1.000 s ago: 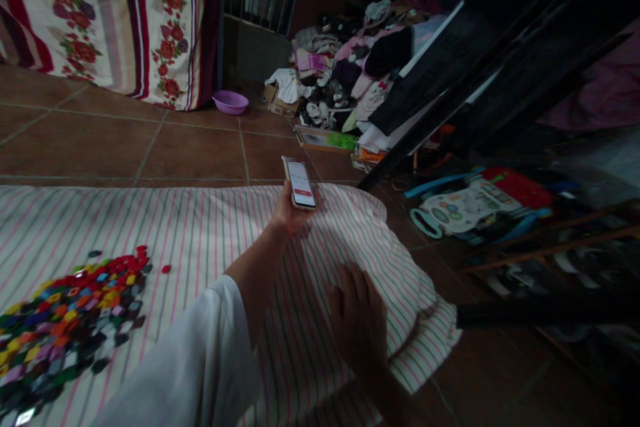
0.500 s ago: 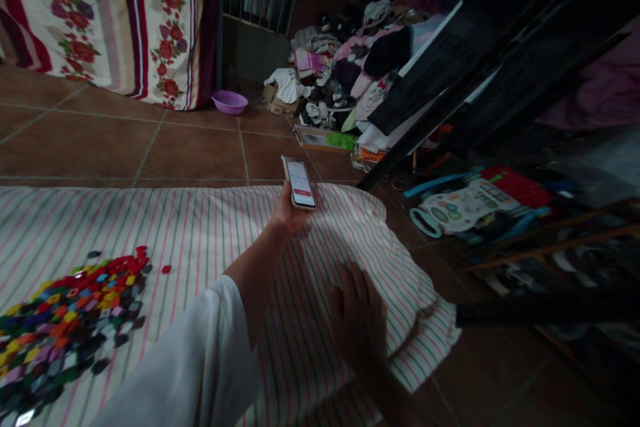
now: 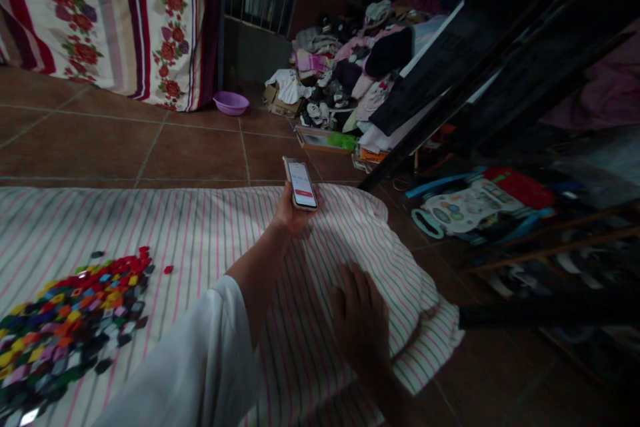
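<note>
Striped sheet point(image 3: 210, 227) edge: left hand point(image 3: 293, 213) grips phone point(image 3: 301, 184).

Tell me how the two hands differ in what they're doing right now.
The left hand is raised and closed around a phone with a lit screen; the right hand holds nothing. The left hand reaches further out on a bare forearm with a white sleeve behind it; the right hand lies flat, palm down, closer in. Both are above the striped sheet.
</note>
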Available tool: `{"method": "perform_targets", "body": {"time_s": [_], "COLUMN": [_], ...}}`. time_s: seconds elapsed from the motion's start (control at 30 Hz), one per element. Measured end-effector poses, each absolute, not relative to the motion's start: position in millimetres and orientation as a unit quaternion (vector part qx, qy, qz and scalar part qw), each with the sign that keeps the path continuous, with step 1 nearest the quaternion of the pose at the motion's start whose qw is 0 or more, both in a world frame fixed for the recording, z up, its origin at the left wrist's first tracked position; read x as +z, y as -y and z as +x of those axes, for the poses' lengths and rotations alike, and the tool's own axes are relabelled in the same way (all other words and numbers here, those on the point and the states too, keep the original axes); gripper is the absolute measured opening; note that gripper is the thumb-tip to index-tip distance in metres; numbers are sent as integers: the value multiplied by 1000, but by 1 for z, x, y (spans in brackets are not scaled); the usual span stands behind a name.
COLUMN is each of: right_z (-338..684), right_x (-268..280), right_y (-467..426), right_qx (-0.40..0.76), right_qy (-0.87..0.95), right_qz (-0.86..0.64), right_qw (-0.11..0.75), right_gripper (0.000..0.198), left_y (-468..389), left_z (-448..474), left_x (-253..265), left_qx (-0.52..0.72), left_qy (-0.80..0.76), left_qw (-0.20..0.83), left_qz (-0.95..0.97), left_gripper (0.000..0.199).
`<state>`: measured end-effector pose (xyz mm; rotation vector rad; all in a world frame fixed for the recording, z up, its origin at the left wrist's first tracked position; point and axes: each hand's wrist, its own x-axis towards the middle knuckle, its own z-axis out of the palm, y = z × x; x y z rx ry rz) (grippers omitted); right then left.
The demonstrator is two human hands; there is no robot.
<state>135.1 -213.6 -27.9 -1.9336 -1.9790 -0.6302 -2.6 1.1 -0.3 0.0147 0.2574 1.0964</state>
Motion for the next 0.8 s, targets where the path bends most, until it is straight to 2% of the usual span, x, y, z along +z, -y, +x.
{"method": "perform_targets", "body": {"time_s": [0.8], "right_z": [135], "right_x": [-29], "right_y": [214], "right_qx": [-214], "right_qy": [690], "right_qz": [-675], "right_qw": [152], "right_gripper": [45], "left_y": [-3], "left_z": [-2], "left_x": [-5], "left_qx": [515], "left_qy": [-119], "left_qw": [849], "left_qz": [13], "left_gripper": [52]}}
